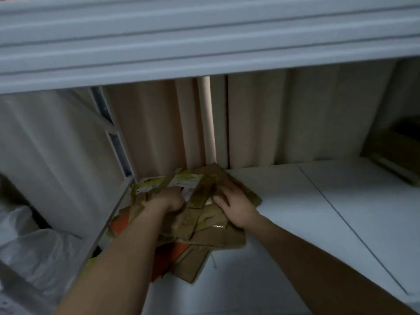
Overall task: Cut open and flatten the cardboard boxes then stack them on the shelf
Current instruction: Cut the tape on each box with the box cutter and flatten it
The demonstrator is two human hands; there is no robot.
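**On the shelf: both hands settling the flattened boxes**

Under the fingers lies a loose pile of flattened cardboard (200,226) on the white shelf (295,201), at its left end. The left hand (167,200) curls round a top piece; the right hand (234,206) presses flat, fingers straight. Cardboard looks light, stiff, slide-prone; edges seem the best hold. A curtain (272,119) hangs beyond the fingers.

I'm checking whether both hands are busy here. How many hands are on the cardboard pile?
2. The left hand grips the flattened cardboard pile near its left edge; the right hand lies on top toward its right side. None looks hidden.
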